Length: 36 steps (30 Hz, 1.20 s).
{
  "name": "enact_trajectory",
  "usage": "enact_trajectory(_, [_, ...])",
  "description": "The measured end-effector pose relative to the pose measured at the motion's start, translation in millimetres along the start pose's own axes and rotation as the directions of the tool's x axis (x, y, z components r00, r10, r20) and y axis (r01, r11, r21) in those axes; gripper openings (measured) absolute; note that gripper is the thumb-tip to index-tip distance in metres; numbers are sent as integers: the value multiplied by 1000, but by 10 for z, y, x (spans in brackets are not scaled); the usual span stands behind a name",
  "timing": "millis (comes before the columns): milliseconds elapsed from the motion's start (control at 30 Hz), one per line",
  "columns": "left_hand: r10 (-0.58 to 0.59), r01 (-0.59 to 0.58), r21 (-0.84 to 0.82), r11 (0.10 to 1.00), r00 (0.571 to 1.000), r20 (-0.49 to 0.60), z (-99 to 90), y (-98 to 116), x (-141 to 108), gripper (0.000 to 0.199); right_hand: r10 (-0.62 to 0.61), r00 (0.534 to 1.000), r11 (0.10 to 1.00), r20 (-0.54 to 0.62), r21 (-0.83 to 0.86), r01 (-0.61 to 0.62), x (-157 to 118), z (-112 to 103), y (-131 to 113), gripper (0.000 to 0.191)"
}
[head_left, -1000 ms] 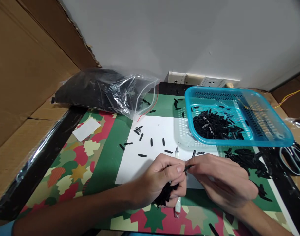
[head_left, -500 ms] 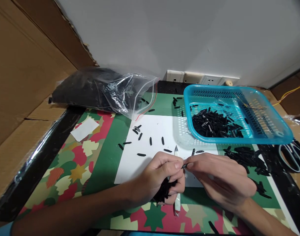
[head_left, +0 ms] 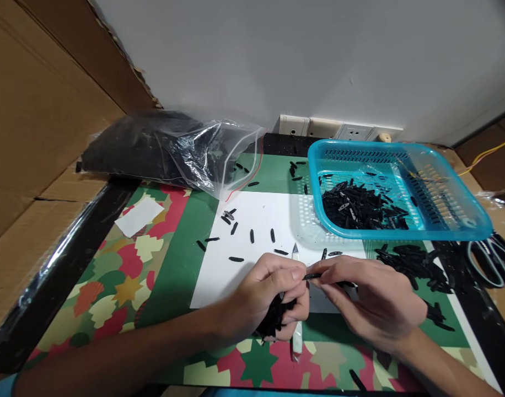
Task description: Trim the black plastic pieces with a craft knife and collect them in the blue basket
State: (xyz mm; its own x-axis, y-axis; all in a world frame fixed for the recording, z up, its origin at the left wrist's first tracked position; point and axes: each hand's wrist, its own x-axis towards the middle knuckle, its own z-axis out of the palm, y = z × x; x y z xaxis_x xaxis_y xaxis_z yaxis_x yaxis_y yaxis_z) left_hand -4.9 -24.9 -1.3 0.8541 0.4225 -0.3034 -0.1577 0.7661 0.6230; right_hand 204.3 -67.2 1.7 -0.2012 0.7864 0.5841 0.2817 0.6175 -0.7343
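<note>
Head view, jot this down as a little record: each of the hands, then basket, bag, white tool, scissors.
Left hand: closed around a black clump, thumb at one end of a black strip
Right hand: fingertips on the strip's other end
Basket: blue, black pieces heaped inside
Bag: clear plastic, dark contents
White tool: pointed tip, partly hidden behind left hand
Scissors: by basket's near right corner

The head camera looks forward and down, close above the left hand [head_left: 279, 289] and right hand [head_left: 370, 295], facing the wall [head_left: 302, 55]
</note>
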Motion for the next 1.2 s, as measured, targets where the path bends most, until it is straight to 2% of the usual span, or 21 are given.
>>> enact_trajectory(167, [6,-6,9,1000,1000,-11,9,13,-2,44,-85,996,996,3,-6,85,31,-5,16,29])
enact_trajectory(367, [8,-8,17,1000,1000,11,24,12,-7,43,-108,994,993,-19,-47,107,25,-5,30,32])
enact_trajectory(667, [-3,6,102,995,1000,-31,60,41,-29,45,-201,980,976,-13,-90,199,-20,-4,90,34])
enact_trajectory(767, [-3,9,120,993,999,-52,76,53,-21,47,-175,985,981,0,-83,174,-7,-1,68,33])
enact_trajectory(1000, [29,-20,109,994,997,-76,99,77,-7,49,35,999,999,31,-36,-34,1,-23,-18,23])
enact_trajectory(1200, [33,-23,122,992,997,-76,95,59,-3,46,-52,999,999,13,-2,52,-8,15,35,25])
